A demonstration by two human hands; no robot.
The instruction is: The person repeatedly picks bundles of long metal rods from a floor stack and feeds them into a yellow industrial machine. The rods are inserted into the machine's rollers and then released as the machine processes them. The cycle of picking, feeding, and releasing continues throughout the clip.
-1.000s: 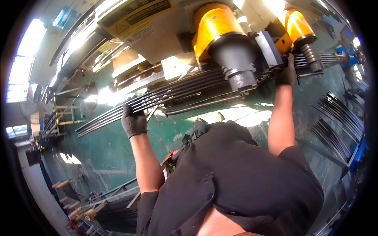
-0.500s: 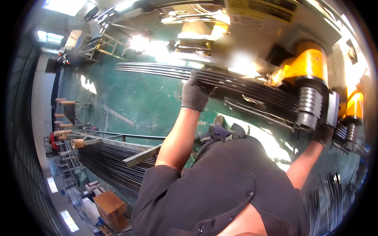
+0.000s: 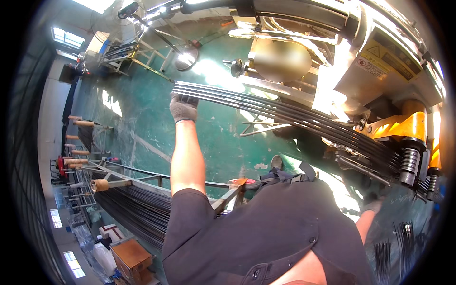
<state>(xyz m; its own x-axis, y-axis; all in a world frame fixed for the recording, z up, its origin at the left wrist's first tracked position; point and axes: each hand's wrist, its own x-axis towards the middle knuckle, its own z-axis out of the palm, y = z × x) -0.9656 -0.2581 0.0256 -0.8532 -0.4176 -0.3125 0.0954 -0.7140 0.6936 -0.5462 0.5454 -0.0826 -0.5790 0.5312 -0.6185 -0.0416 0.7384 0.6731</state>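
Note:
Several long, thin black rods (image 3: pixel 266 112) lie side by side in a flat row, slanting across the view. At their left ends is my left hand (image 3: pixel 184 108), in a grey glove, its fingers closed around them from below. The right part of the row runs in beneath an orange machine head (image 3: pixel 401 127) with a ribbed metal cylinder (image 3: pixel 410 164) hanging from it. Lower right, below that cylinder, my right hand (image 3: pixel 374 205) is gloved and half in shadow. It is apart from the row, and its fingers do not show clearly.
A metal rack (image 3: pixel 137 173) on my left carries a large bundle of black rods (image 3: pixel 130 204). Cardboard box (image 3: pixel 130 256) at lower left. More rods (image 3: pixel 403 244) stand in bunches at lower right. A machine with a round plate (image 3: pixel 282 61) is ahead, over the green floor (image 3: pixel 147 114).
My left hand has shifted left along the rods to their ends. My right hand has come down and away from the cylinder. The view has turned, so the machine appears farther right.

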